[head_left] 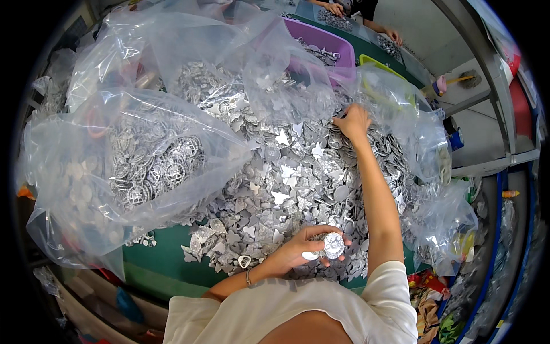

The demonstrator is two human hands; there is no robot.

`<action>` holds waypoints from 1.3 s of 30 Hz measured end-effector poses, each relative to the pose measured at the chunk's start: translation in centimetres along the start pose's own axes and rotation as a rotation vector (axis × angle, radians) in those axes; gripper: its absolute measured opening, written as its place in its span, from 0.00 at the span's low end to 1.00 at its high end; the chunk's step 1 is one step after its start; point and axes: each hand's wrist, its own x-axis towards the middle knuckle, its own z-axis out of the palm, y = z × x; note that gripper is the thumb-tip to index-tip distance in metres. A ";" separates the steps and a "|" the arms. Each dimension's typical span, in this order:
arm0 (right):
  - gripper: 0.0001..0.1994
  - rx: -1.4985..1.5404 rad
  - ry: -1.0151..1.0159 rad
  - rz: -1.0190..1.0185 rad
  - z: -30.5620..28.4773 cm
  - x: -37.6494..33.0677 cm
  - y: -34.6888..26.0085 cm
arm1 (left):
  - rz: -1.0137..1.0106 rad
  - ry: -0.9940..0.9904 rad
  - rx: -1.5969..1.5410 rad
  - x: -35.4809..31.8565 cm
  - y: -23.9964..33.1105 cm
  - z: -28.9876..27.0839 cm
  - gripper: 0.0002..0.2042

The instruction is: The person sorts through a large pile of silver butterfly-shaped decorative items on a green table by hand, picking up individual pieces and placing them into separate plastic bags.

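Observation:
Close to my body, my left hand [303,247] is closed around round silver metal pieces [333,245], the front one a patterned disc facing up. My right arm stretches forward across a wide heap of flat silver metal pieces [281,198]. At the far right of that heap, my right hand [354,121] has its fingers curled down among the pieces. What its fingertips grip, if anything, is hidden. Around it lie dark grey, roundish pieces [387,150]. The heap mixes discs, butterfly-like shapes and other small cutouts.
Clear plastic bags [229,146] with more metal pieces cover the left, and another bag [424,120] lies right. Behind are a purple bin [346,54] and a lime-green bin [381,64]. The green tabletop [166,252] shows near me. Another person's hands [335,8] work at the far table.

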 end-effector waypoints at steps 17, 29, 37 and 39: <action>0.07 0.457 -0.143 -0.923 -12.7 -17.7 -0.8 | 0.228 0.263 -0.213 0.2 -0.6 -1.2 0.30; 0.14 0.602 -0.104 -0.299 -2.7 -2.0 2.1 | 0.195 0.180 -0.186 -0.2 -0.5 -1.5 0.27; 0.21 -0.055 0.117 -0.422 1.7 1.4 1.5 | 0.171 0.169 -0.186 -0.2 -1.4 -2.5 0.29; 0.19 -0.012 0.125 -0.446 0.4 0.6 1.8 | 0.180 0.122 -0.207 0.1 -1.4 -2.7 0.28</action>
